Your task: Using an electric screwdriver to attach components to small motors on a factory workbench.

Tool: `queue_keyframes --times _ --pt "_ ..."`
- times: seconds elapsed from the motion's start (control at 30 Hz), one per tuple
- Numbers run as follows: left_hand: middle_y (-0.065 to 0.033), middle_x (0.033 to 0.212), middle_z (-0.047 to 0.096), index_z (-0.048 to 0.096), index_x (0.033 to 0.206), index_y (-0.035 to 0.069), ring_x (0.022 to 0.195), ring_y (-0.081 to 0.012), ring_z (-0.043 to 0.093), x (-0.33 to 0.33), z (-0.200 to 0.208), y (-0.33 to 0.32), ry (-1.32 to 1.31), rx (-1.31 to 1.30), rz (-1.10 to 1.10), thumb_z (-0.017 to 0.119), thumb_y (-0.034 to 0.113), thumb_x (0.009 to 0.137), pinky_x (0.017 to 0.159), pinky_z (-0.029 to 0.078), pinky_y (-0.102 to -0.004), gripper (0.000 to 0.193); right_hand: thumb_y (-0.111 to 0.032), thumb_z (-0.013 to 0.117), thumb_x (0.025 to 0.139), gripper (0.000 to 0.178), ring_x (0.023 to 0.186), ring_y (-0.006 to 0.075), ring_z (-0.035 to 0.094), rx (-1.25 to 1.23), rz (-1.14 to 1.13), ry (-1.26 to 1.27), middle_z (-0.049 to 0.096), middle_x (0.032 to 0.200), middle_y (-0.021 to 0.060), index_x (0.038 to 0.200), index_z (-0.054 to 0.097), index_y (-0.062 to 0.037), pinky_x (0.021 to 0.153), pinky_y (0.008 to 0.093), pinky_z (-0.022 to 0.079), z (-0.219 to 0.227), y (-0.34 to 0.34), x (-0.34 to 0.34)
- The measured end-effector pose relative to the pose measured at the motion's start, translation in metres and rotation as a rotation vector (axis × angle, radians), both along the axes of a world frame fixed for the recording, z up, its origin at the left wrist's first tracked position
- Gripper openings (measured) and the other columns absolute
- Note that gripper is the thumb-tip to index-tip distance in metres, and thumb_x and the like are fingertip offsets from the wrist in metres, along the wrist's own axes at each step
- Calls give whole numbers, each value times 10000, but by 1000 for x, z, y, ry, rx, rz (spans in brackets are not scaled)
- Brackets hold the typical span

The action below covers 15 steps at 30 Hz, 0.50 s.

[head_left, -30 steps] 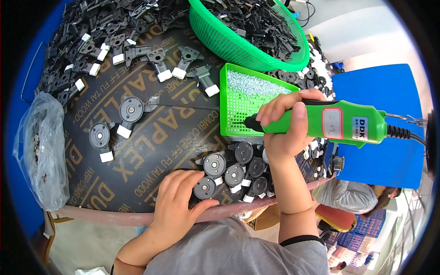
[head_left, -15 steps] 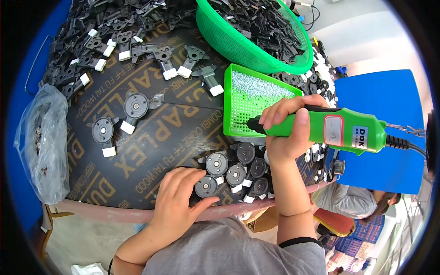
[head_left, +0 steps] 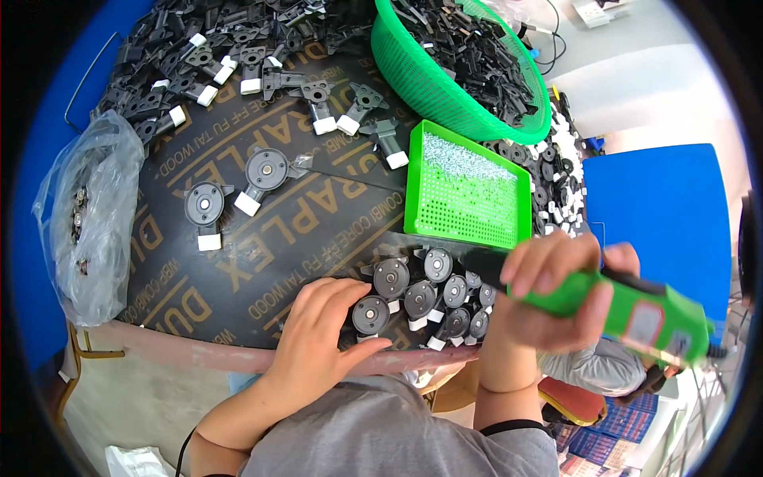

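Note:
A green electric screwdriver (head_left: pixel 640 322) is in the closed fingers of my right hand (head_left: pixel 548 294), both smeared by motion. Its black nose points left, over the right end of a cluster of dark round-headed plastic parts with white ends. My left hand (head_left: pixel 314 330) lies at the table's front edge, thumb and fingers apart. They curve round the left side of the nearest round-headed part (head_left: pixel 370 316), close to it or touching. Behind the cluster stands a shallow green perforated tray (head_left: pixel 413 187) with many small silvery screws (head_left: pixel 461 155).
A green basket (head_left: pixel 405 60) full of black pieces stands at the back. More black pieces with white ends (head_left: pixel 250 67) are heaped back left. Two round-headed parts (head_left: pixel 266 169) lie mid-table. A clear plastic bag (head_left: pixel 95 230) sits at the left edge. Another person (head_left: pixel 596 370) is at lower right.
My right hand has drawn the screwdriver from over the tray toward me and to the right, its nose now above the parts. The left hand keeps its place by the same part.

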<state>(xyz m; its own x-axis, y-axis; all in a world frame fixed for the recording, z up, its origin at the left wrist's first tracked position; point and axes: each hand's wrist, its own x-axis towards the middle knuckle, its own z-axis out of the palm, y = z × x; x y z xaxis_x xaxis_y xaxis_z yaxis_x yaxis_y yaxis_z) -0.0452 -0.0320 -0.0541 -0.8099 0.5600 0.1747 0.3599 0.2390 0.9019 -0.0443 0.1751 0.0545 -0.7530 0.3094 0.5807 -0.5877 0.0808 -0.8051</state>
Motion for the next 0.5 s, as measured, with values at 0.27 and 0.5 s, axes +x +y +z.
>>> queue_keyframes --times 0.27,0.5 --pt "-56 981 665 698 971 85 982 -278 628 3 4 -7 206 284 53 905 138 649 840 499 -387 386 -301 639 984 400 563 238 550 57 139 79 553 742 113 1250 391 -134 491 383 501 10 -30 28" --pt "-10 887 599 640 1000 149 748 -215 612 34 72 13 37 1090 -530 678 83 826 622 509 -324 190 -345 531 996 364 521 183 492 -25 -34 76 504 668 74 1283 428 -146 459 353 479 -14 -22 18"
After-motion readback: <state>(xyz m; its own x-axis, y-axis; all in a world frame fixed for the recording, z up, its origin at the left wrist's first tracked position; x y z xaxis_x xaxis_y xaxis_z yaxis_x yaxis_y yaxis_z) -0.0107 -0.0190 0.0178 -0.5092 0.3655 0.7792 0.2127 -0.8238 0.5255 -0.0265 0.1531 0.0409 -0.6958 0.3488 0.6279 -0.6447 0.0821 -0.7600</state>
